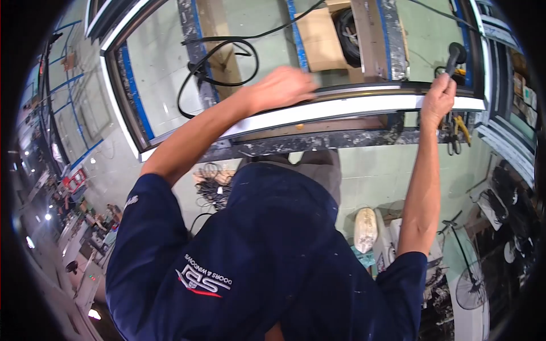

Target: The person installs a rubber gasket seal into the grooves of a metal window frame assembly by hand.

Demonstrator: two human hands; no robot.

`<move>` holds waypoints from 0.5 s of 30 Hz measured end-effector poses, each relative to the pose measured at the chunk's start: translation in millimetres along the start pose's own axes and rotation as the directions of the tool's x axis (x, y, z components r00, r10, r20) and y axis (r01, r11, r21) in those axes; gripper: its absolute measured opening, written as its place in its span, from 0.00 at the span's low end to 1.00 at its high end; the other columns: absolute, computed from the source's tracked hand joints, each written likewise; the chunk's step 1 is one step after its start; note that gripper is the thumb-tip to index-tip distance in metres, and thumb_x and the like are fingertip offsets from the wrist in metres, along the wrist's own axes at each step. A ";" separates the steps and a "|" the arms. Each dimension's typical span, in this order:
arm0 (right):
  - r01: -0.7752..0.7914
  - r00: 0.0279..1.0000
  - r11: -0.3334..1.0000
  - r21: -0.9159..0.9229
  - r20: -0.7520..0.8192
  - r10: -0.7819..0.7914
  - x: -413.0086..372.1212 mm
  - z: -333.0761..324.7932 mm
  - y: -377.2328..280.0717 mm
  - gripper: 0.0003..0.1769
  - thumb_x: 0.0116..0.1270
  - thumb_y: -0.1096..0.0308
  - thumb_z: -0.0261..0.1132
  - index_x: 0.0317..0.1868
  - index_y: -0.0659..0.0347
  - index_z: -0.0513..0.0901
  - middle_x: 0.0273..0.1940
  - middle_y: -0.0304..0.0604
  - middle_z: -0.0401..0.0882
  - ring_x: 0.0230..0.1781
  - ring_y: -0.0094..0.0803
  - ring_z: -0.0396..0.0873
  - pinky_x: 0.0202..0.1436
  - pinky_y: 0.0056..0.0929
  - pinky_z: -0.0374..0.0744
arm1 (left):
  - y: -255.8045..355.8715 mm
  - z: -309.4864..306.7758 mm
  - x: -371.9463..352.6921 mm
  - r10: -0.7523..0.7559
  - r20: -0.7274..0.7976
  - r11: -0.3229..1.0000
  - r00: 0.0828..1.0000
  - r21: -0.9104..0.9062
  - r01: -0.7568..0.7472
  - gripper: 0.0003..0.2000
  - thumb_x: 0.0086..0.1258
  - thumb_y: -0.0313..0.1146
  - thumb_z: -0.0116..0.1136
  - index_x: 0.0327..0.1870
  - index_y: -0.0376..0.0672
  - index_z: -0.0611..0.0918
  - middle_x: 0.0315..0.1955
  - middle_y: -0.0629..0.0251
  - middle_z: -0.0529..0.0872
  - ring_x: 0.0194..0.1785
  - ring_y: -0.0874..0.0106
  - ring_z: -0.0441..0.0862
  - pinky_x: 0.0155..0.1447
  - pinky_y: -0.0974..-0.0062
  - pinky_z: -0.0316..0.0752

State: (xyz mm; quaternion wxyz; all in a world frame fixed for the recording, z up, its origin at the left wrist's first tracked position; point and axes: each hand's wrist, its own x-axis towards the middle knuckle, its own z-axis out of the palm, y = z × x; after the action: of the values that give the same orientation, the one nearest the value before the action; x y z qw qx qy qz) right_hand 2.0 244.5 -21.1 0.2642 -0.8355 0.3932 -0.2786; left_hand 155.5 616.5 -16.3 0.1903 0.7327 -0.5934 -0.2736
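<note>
A large white-edged frame (341, 108) with a dark inner channel lies across a paint-spotted support. Over its near rail is my left hand (282, 87), whose fingers are blurred by motion and cannot be made out. My right hand (439, 101) is closed round the handle of a black-headed mallet (455, 54), near the frame's right corner. A black rubber strip (256, 40) runs in loops at the upper left, inside the frame's outline.
A cardboard box (319, 40) holds a black coil. Orange-handled pliers (462, 129) hang by the support's right end. A tangle of black cord (213, 187) lies below. A standing fan (471, 287) is at the lower right.
</note>
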 end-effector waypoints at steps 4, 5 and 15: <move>0.003 1.000 0.999 -0.039 -0.003 -0.003 -4.9 -5.7 -22.0 0.26 0.78 0.49 0.55 0.33 0.65 0.80 0.26 0.46 0.81 0.28 0.39 0.78 0.38 0.40 0.75 | -33.8 -25.9 -137.6 0.068 -0.024 0.991 0.997 0.113 -0.065 0.15 0.66 0.35 0.67 0.52 0.40 0.84 0.27 0.60 0.76 0.32 0.59 0.80 0.36 0.61 0.77; -0.029 1.000 0.999 -0.022 -0.010 0.029 -5.0 -5.3 -24.5 0.26 0.77 0.49 0.55 0.33 0.65 0.81 0.26 0.45 0.81 0.28 0.37 0.78 0.39 0.38 0.75 | -32.3 -25.7 -144.4 0.026 -0.018 0.995 0.999 0.093 -0.025 0.14 0.66 0.34 0.68 0.50 0.39 0.85 0.27 0.60 0.76 0.31 0.59 0.79 0.35 0.62 0.76; -0.092 0.996 0.995 0.044 -0.003 0.092 -6.1 -0.2 -20.7 0.26 0.76 0.49 0.58 0.32 0.65 0.83 0.26 0.38 0.81 0.29 0.26 0.77 0.38 0.29 0.74 | -39.6 -14.7 -123.9 0.065 -0.017 0.998 0.998 -0.025 -0.065 0.10 0.71 0.32 0.63 0.44 0.33 0.84 0.27 0.56 0.77 0.32 0.57 0.80 0.35 0.60 0.75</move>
State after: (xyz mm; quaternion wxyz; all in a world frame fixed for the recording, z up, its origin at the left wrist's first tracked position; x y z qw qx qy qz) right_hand 9.2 260.8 -8.8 0.2942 -0.8097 0.4258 -0.2768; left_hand 176.9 745.4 -7.0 0.2132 0.7126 -0.6118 -0.2689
